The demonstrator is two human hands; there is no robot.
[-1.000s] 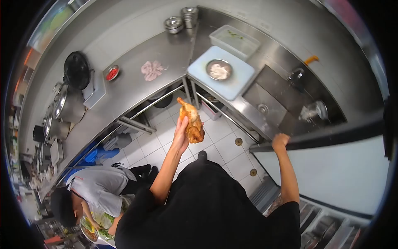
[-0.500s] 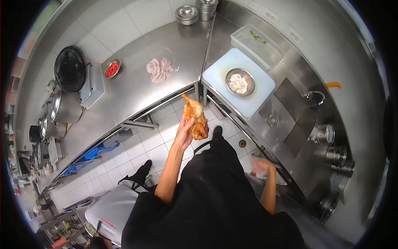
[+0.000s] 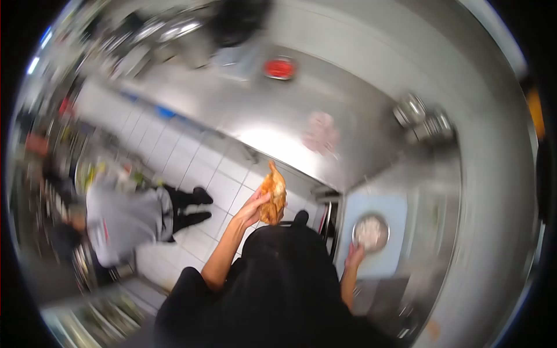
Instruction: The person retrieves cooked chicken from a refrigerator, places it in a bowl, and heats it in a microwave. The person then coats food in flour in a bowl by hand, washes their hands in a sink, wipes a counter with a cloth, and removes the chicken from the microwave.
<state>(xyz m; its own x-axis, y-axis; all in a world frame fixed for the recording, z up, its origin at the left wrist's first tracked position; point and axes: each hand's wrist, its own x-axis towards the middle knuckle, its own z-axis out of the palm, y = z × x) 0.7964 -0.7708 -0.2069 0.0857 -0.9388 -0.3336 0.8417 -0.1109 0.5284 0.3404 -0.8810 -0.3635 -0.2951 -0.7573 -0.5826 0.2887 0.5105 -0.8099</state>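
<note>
A piece of browned roast chicken is held upright in my left hand, fingers wrapped round its lower left side, above the floor in front of my body. My right hand, blurred, is at the lower left rim of a metal bowl holding pale white pieces. Whether it touches the bowl I cannot make out. The bowl rests on a light blue cutting board.
On the steel counter are a small bowl of red strips and a crumpled pinkish cloth. Stacked metal bowls stand at the corner. A clear tub adjoins the board. A person in a grey top stands at left.
The view has swung right, smearing the scene. My right hand has come forward to the bowl from beside my body. My left hand still grips the roast chicken.
</note>
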